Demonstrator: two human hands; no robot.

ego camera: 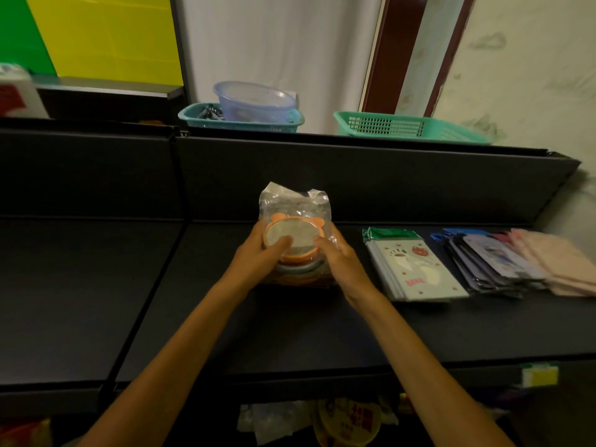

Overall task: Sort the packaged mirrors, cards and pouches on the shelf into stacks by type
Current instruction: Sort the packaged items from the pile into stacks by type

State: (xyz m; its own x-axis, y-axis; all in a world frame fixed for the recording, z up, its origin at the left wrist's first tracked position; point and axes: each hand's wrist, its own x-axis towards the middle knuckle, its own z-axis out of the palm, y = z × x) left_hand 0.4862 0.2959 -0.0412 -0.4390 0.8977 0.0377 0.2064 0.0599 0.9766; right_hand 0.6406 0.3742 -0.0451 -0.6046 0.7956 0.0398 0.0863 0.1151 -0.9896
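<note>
Dark shelf (290,333); left hand (258,253) and right hand (338,256) (arms outstretched) gripping stacked packaged mirrors (292,237)

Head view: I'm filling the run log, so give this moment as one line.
step: stacking | both hands grip orange bear-eared round mirror in clear wrap on mirror stack | black shelf

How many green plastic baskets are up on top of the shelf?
2. One basket sits at centre-left, holding a clear tub; the other basket sits to its right. More could be hidden beyond the frame.
</note>
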